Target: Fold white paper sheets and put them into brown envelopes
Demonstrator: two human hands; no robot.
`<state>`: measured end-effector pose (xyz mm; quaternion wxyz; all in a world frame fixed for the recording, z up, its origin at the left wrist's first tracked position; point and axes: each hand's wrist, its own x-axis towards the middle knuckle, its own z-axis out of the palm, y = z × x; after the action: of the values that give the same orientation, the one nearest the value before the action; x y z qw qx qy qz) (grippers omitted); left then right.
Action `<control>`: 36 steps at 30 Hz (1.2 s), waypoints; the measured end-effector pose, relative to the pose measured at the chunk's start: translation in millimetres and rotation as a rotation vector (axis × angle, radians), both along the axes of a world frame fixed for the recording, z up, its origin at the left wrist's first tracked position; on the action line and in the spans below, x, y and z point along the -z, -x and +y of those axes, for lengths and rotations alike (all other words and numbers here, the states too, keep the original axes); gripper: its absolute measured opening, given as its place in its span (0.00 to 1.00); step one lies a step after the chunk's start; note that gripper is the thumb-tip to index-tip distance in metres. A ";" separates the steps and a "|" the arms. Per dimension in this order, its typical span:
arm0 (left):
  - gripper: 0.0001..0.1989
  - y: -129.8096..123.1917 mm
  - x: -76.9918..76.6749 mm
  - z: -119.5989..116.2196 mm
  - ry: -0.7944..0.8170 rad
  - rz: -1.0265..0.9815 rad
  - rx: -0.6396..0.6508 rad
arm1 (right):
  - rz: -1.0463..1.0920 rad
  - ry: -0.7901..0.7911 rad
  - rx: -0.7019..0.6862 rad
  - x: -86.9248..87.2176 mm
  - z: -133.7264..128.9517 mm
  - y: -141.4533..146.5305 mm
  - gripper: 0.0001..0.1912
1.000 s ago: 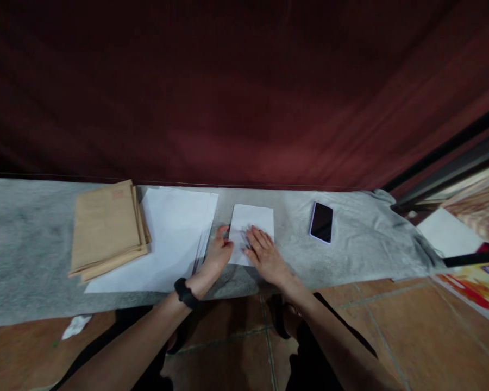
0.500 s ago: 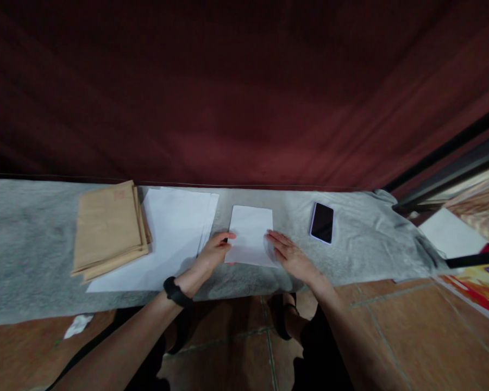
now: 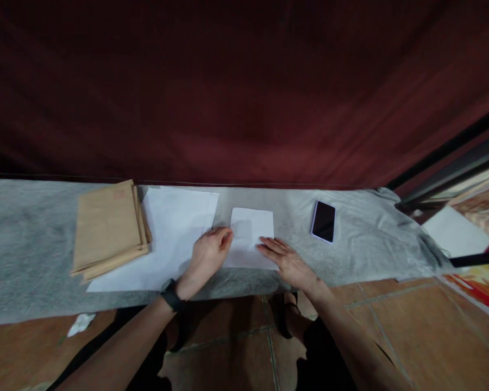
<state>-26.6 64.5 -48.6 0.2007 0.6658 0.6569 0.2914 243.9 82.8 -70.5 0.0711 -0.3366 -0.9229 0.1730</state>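
A folded sheet of white paper (image 3: 250,225) lies flat on the grey cloth in front of me. At its left edge, my left hand (image 3: 212,248) is curled into a fist, its thumb side against the paper; no object shows in its fingers. My right hand (image 3: 289,263) rests on the lower right part of the sheet with its fingers stretched out flat. The paper's lower left corner is partly hidden by my left hand.
Large white paper sheets (image 3: 175,217) lie to the left, partly beneath a stack of brown envelopes (image 3: 108,225). A phone (image 3: 323,221) sits on the right of the grey cloth (image 3: 370,233). Behind hangs a dark red curtain (image 3: 228,108). Crumpled white paper (image 3: 80,324) is on the tiled floor.
My left hand has gone from pinching the paper's left edge to a curled fist beside it. My right hand has slid slightly left and further onto the sheet.
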 end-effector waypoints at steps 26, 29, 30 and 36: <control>0.22 -11.3 25.1 -7.3 -0.168 0.519 0.506 | -0.029 -0.055 -0.032 12.3 0.7 -4.6 0.47; 0.23 -13.5 16.9 -14.1 -0.146 0.544 0.551 | -0.029 -0.065 -0.035 12.0 1.5 -3.5 0.46; 0.25 -13.5 14.4 -16.6 -0.141 0.546 0.568 | -0.026 -0.066 -0.037 11.8 1.8 -3.7 0.46; 0.38 -11.7 8.4 -27.2 -0.139 0.540 0.665 | -0.010 -0.058 -0.048 11.8 3.9 -6.9 0.42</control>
<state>-14.9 37.3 -57.0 0.0591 0.9054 0.4146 0.0697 250.8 86.8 -82.3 0.0719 -0.3129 -0.9357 0.1462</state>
